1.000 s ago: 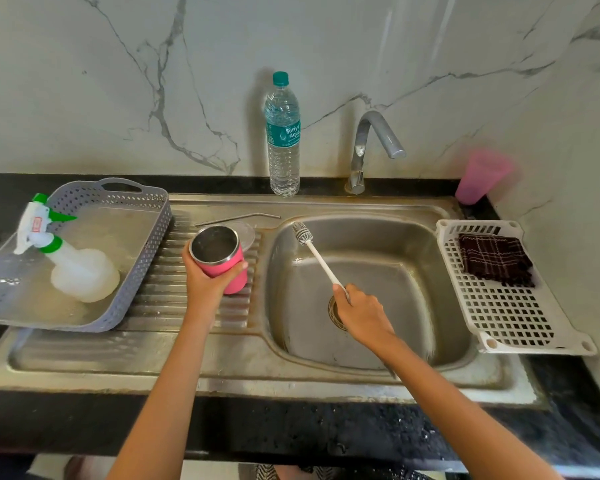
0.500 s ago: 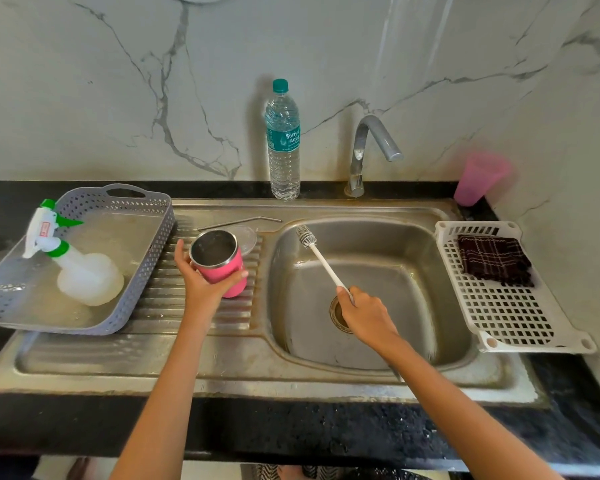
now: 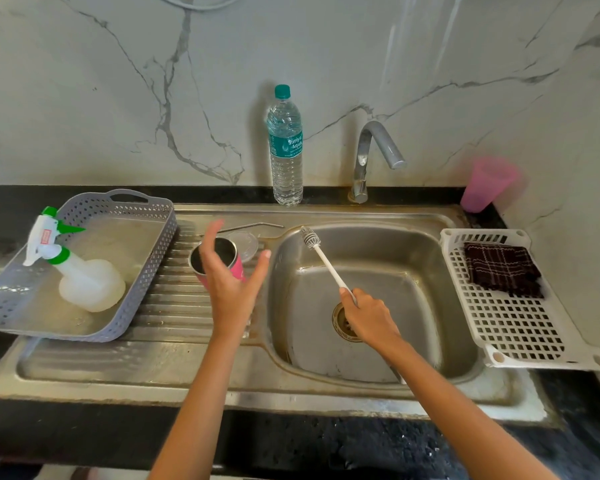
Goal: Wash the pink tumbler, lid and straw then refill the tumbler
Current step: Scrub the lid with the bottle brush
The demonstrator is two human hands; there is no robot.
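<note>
Left hand (image 3: 231, 284) hovering open before tumbler (image 3: 226, 250), holding nothing; right hand (image 3: 368, 318) gripping brush (image 3: 323, 259).
I am seeing open room over the sink (image 3: 361, 216); basket (image 3: 168, 237) crowding drainboard's (image 3: 174, 306) left edge.

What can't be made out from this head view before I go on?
All in the head view:
pink tumbler: the left hand in front hides its lower body; whether they touch is unclear.
Tumbler's inside: too dark to judge clean or soapy.
lid: clear, partly behind the tumbler.
drain: partly covered by the right hand gripping the brush.
pink cup: blurred, far right corner.
</note>
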